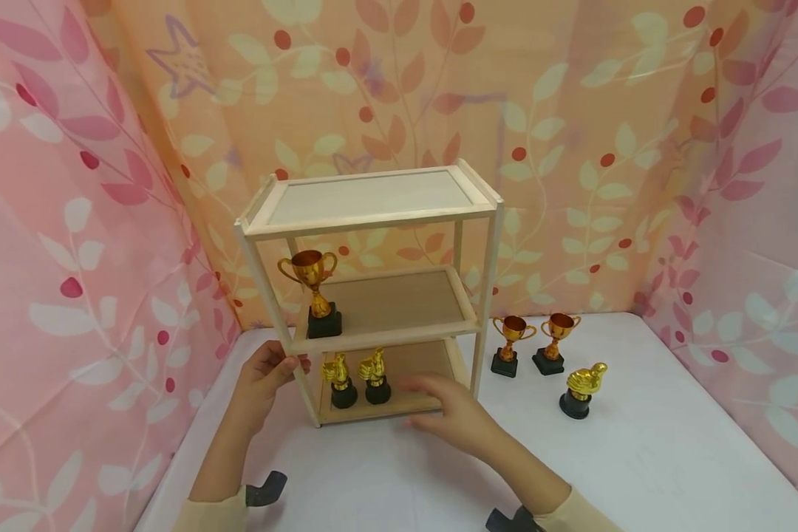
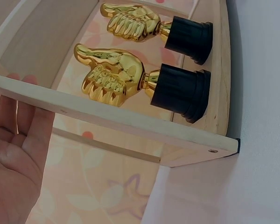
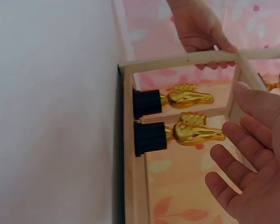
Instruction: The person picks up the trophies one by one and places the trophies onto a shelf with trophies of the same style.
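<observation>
My left hand (image 1: 259,380) grips the front left post (image 2: 112,119) of a small wooden three-tier shelf (image 1: 379,344), fingers wrapped behind it below the middle tier. Two gold thumbs-up trophies (image 1: 339,373) (image 1: 375,369) on black round bases stand side by side at the left of the bottom tier. To their right, at that tier's front, my right hand (image 1: 455,414) is open, its palm facing them and its fingers apart. Nothing lies in this palm in the right wrist view. On the left of the middle tier stands a larger gold trophy cup (image 1: 311,277) with two handles and a black base.
Right of the shelf, two smaller gold trophy cups (image 1: 513,332) (image 1: 558,332) and another thumbs-up trophy (image 1: 584,384) stand on the white-covered table (image 1: 672,458). Patterned cloth (image 1: 425,89) hangs behind and at both sides. The top tier has a pale panel (image 1: 372,196).
</observation>
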Tool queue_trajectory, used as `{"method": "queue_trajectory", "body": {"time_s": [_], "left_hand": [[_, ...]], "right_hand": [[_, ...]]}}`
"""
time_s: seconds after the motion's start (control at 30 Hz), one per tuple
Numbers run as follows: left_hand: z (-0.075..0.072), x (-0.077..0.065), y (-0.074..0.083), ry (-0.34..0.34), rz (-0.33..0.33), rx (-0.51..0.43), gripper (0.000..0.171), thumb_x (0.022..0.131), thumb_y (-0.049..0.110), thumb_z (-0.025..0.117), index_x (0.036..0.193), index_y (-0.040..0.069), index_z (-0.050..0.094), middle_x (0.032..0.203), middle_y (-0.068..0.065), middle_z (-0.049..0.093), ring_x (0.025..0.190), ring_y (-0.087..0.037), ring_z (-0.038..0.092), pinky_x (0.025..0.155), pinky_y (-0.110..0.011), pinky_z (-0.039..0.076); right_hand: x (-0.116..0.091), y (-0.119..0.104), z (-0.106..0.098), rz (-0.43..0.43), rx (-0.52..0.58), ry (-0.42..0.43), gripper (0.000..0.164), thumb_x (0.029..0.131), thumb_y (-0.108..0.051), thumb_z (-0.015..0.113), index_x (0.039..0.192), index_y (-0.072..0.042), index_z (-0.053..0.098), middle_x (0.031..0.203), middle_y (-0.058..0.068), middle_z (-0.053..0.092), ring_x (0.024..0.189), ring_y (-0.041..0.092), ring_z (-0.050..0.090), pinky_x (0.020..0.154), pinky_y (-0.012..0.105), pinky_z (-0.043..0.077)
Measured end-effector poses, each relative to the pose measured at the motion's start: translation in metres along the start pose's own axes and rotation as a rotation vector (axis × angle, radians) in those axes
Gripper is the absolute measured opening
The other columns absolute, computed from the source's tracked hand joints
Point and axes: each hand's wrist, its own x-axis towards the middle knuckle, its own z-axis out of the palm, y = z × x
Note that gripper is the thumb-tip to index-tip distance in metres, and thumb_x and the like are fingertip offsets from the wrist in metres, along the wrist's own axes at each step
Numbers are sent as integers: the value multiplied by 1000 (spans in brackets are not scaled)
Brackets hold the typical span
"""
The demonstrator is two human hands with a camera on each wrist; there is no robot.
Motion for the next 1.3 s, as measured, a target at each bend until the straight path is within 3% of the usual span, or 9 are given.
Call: {"method": "queue_trajectory", "body": {"time_s": [0.2, 0.4, 0.7, 0.97, 1.13, 1.3], "left_hand": [[0, 1, -1, 1, -8, 4, 17, 103, 8, 59, 120, 4, 55, 104, -1, 71, 97, -15, 73, 90, -26, 59], [1, 3, -1, -9, -14, -11, 17, 103, 7, 59, 120, 6, 55, 103, 0, 71, 96, -14, 73, 90, -27, 59], [1, 3, 0, -4, -4, -5, 15, 103, 7, 59, 118, 5, 55, 102, -1, 71, 96, -14, 73, 91, -28, 59], [2, 1, -1, 1, -31, -13, 16, 104, 7, 58, 119, 6, 55, 103, -1, 71, 97, -15, 73, 90, -27, 59], [3, 1, 0, -2, -26, -20, 16, 103, 8, 59, 119, 6, 55, 104, -1, 71, 96, -15, 74, 90, -27, 59], [1, 1, 1, -1, -11, -24, 15, 103, 5, 59, 117, 6, 56, 102, -1, 71, 95, -14, 73, 89, -27, 59]], "right_hand": [[-22, -11, -20, -71, -50, 0, 47, 90, -38, 80, 133, -36, 62, 136, -16, 64, 128, 10, 58, 106, 47, 51], [-44, -15, -45, -76, -101, -1, 49, 89, -36, 81, 134, -42, 61, 133, -23, 62, 128, 8, 57, 104, 45, 53], [-69, -9, -79, -138, -202, 84, 48, 88, -37, 81, 133, -32, 64, 130, -19, 65, 124, 9, 61, 100, 39, 55], [-80, 3, -104, -137, -232, 148, 52, 84, -26, 86, 131, -32, 65, 128, -16, 67, 119, 8, 63, 98, 30, 55], [-83, 7, -124, -130, -245, 152, 54, 84, -29, 86, 132, -33, 64, 129, -15, 67, 122, 4, 59, 101, 18, 48], [-84, 16, -148, -184, -247, 157, 57, 81, -19, 88, 133, -25, 65, 128, -6, 68, 123, 7, 57, 104, 10, 40]]}}
